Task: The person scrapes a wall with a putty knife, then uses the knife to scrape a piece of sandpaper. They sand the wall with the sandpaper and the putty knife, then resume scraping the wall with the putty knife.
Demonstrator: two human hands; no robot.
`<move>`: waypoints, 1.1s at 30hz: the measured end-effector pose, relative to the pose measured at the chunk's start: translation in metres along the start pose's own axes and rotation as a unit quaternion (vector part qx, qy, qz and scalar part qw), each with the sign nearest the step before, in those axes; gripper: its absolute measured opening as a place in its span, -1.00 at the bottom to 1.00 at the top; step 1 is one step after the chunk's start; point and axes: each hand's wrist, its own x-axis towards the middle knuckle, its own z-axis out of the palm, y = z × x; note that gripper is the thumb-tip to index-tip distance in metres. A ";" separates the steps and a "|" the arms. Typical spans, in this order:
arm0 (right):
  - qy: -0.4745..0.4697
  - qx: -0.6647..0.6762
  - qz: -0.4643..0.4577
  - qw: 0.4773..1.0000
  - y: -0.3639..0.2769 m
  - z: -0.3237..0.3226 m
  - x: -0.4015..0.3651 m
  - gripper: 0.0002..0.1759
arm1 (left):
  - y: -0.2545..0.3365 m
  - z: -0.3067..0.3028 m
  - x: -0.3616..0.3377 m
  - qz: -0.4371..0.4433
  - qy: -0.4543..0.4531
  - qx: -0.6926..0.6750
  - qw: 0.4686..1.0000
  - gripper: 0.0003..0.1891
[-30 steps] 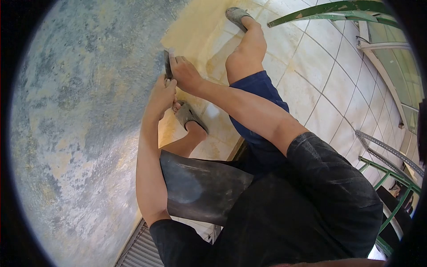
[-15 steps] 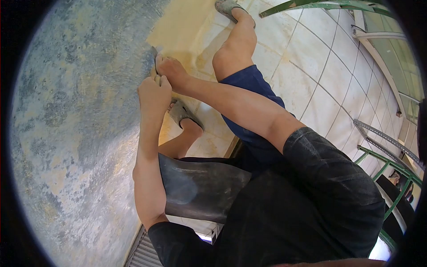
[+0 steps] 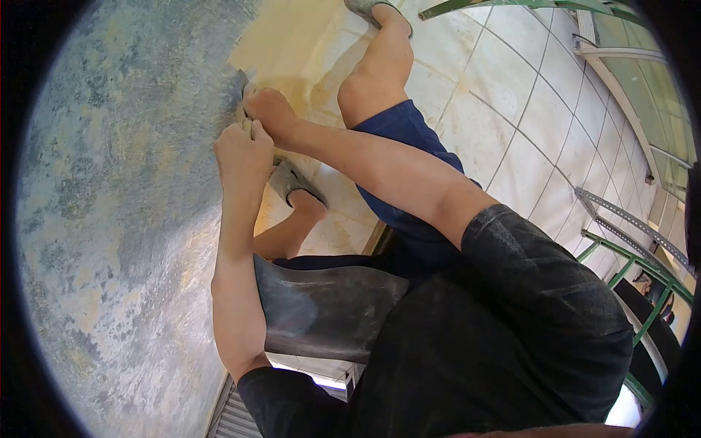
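Note:
My right hand [image 3: 272, 113] is closed on a thin dark-bladed scraper [image 3: 244, 86], its edge against a mottled blue-grey and yellow surface [image 3: 139, 160]. Just below it in the view, my left hand [image 3: 244, 155] is closed too, with its fingers near the lower end of the same tool. The two hands are close together, and the fingers hide most of the tool. Beside the blade, the surface meets a smoother yellow area [image 3: 274, 44].
White floor tiles [image 3: 504, 95] with yellowish smears lie under my legs and grey clogs [image 3: 296, 182]. Green metal frames [image 3: 628, 255] and a perforated metal strip [image 3: 635, 230] stand at the right. A ribbed grey panel [image 3: 237, 416] shows at the bottom.
Both hands and the scraper appear slightly farther left and up in the view. The floor and legs have shifted the same way, so part of this is camera movement.

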 end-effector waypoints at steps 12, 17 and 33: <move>-0.013 0.024 0.071 0.997 0.010 -0.008 0.003 -0.74 | -0.003 0.017 0.030 0.037 0.013 0.040 0.998 -0.64; 0.065 0.066 -0.004 0.996 0.006 0.003 0.001 -0.73 | 0.000 0.008 0.010 0.057 0.039 0.041 0.997 -0.65; -0.007 0.085 0.017 0.996 0.002 0.003 0.003 -0.71 | 0.017 -0.007 -0.004 0.046 0.038 0.063 0.996 -0.62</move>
